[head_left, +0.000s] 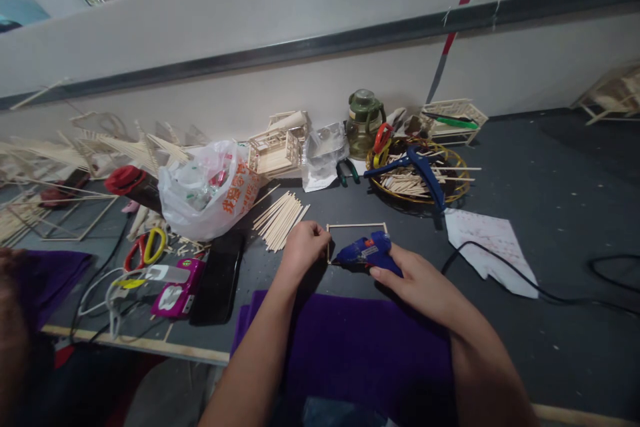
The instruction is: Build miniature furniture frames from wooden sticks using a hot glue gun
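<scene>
Stick frame (pixel 357 225) lies left and nearer than the basket (pixel 395 197), outline seemingly formed, 1 corner probably awaiting glue. Left hand (pixel 305 243): fingertips together on its left side. Right hand (pixel 417 280): fingers wrapped around the glue gun (pixel 369 251).

A black phone (pixel 215 280) lies flat on the worktop (pixel 565 213), just beside a magenta box (pixel 175 290). Beyond them sits a white plastic bag (pixel 200 187) with orange lettering, a red-capped bottle (pixel 133 183) lying tilted at its left. A green-lidded jug (pixel 365 127) stands near the wall (pixel 300 27); a torn paper sheet (pixel 487 233) with faint reddish writing lies at the right.
</scene>
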The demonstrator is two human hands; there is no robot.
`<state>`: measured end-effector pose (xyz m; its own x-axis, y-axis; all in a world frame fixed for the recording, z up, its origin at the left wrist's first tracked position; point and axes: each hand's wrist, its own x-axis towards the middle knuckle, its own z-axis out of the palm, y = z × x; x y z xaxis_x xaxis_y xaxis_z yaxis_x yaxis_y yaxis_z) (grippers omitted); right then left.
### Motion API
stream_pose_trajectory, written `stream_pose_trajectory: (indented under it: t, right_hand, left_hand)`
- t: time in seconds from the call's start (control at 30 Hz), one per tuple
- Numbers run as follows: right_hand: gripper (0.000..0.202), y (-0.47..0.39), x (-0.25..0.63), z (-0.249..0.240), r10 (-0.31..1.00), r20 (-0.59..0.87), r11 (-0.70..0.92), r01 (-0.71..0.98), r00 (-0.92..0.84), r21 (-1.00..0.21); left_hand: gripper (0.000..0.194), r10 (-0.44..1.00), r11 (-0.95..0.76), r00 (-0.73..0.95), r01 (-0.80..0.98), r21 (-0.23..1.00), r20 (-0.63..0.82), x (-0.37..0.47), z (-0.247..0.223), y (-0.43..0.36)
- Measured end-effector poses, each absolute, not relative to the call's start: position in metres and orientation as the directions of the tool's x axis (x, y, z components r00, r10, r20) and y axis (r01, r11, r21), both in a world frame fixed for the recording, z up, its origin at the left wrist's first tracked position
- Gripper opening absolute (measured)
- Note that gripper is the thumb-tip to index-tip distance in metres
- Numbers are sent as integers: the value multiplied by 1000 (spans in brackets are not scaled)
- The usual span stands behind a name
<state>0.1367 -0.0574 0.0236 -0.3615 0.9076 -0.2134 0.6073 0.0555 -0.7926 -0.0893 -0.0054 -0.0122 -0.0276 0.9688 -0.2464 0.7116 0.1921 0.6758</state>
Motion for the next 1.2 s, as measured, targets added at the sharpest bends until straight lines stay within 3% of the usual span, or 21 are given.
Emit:
stream_pose_trajectory:
  t: [1.2]
  right_hand:
    - [24, -56, 139, 20, 911, -224, 41, 616, -346, -786]
  left_hand:
    - [19, 979, 160, -26, 721, 674, -204, -90, -17, -6]
